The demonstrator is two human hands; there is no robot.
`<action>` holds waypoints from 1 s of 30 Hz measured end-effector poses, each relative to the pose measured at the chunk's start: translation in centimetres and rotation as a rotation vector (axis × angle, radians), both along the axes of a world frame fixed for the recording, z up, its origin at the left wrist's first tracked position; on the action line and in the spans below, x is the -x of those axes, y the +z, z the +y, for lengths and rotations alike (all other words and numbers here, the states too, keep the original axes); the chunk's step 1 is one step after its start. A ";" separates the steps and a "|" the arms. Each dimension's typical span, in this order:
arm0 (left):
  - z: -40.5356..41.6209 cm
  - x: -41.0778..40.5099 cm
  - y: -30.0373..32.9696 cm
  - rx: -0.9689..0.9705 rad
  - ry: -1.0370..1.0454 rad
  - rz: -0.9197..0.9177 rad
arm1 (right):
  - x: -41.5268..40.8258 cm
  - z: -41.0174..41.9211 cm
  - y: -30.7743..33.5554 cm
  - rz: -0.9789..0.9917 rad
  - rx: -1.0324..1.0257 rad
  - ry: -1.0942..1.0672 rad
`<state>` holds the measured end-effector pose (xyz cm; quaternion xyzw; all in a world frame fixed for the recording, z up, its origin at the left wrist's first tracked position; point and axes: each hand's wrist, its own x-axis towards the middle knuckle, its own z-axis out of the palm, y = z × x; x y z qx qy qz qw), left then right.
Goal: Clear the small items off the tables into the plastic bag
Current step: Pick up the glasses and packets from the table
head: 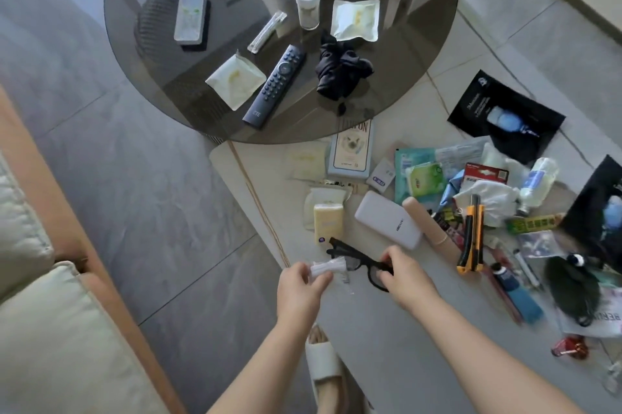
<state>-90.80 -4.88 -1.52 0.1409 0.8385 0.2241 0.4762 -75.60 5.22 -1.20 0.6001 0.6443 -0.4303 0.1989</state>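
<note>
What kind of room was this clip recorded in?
Most likely a home living room. A cushioned pale sofa with a tan frame sits beside a round smoked-glass coffee table holding a dark TV remote control, and the floor is large grey tile.

The low table [370, 346] has bare room near its front edge. Its right side is packed: a knife [471, 238], tubes [518, 292], packets [424, 177] block the way. On the glass table [161, 83] things lie apart, with gaps between them.
</note>
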 end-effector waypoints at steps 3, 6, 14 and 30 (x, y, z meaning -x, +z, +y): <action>2.5 0.9 0.7 -0.034 0.031 -0.001 | -1.0 0.4 0.9 0.124 0.007 -0.239; 5.4 1.1 -0.2 -0.045 0.042 0.006 | -2.1 0.7 1.0 0.201 0.019 -0.427; 8.6 0.6 -3.3 -0.007 0.197 0.054 | -4.2 -0.1 -1.0 0.303 0.098 -0.679; 2.4 -3.0 5.5 -0.159 0.520 -0.388 | -3.4 -0.4 7.6 0.479 0.064 -0.655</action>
